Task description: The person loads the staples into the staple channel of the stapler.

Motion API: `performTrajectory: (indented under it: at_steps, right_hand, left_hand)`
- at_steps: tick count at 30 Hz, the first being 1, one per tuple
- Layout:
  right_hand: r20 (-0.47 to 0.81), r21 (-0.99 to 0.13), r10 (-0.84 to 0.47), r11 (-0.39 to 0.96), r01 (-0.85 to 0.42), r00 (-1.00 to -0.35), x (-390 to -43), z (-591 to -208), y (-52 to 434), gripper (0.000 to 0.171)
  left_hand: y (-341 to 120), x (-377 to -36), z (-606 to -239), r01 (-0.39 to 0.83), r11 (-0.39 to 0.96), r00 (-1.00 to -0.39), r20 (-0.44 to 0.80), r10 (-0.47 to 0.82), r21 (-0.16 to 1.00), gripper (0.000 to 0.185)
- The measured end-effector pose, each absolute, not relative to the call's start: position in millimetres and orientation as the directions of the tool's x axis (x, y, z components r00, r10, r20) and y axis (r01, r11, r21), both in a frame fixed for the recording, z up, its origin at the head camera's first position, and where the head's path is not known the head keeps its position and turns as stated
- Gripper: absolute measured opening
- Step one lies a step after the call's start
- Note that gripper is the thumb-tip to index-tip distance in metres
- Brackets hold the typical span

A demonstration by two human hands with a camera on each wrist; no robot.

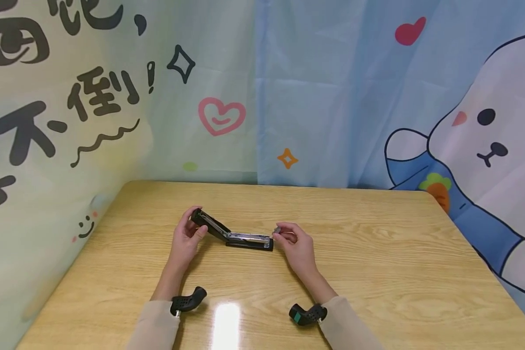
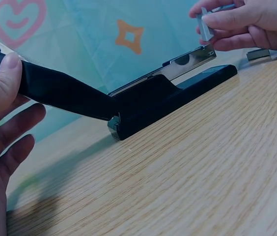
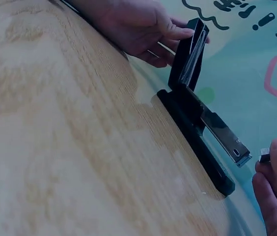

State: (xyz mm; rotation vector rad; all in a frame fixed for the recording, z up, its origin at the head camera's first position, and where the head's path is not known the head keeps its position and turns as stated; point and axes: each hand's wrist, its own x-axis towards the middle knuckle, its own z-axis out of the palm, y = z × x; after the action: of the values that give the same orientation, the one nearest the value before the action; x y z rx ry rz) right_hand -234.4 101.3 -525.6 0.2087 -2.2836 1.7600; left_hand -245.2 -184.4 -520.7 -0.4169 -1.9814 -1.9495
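Observation:
A black stapler [image 1: 249, 241] stands on the table with its top cover swung far back and its metal staple channel [image 2: 192, 64] exposed. My left hand [image 1: 186, 241] grips the raised cover [image 3: 190, 54] near its end, the thumb on one side and fingers on the other. Just past the front end of the channel, my right hand [image 1: 297, 247] pinches a short grey strip of staples [image 2: 205, 27] between thumb and fingers. The strip is apart from the stapler. In the right wrist view only part of that strip shows beside the thumb.
A second small grey strip, apparently staples [image 2: 259, 54], lies on the wooden table [image 1: 376, 253] by the right hand. A printed curtain [image 1: 315, 97] hangs behind the table's far edge. Black wrist devices [image 1: 188, 301] sit on both forearms.

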Motion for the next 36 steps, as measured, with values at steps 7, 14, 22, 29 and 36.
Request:
performTrajectory:
  at_steps: [7, 14, 22, 29, 36]
  right_hand:
    - [0.251, -0.942, 0.029, 0.237, -0.237, -0.968, -233, -525, 99, 0.031]
    - [0.370, -0.884, 0.013, 0.312, -0.348, -0.929, -232, -524, 97, 0.027]
    - [0.411, -0.855, -0.025, 0.336, -0.395, -0.911, -233, -525, 95, 0.027]
    - [0.436, -0.820, -0.044, 0.392, -0.417, -0.899, -233, -524, 93, 0.026]
    - [0.474, -0.764, -0.075, 0.461, -0.452, -0.877, -232, -522, 91, 0.024]
  left_hand:
    - [-184, -244, -518, 0.411, 0.039, -0.911, 0.412, -0.025, 0.911, 0.051]
    - [-185, -245, -519, 0.406, 0.041, -0.913, 0.407, -0.025, 0.913, 0.051]
    - [-185, -245, -520, 0.394, 0.050, -0.918, 0.396, -0.032, 0.918, 0.052]
    - [-185, -245, -519, 0.399, 0.030, -0.916, 0.400, -0.029, 0.916, 0.052]
    - [-185, -246, -519, 0.394, 0.035, -0.918, 0.396, -0.031, 0.918, 0.054]
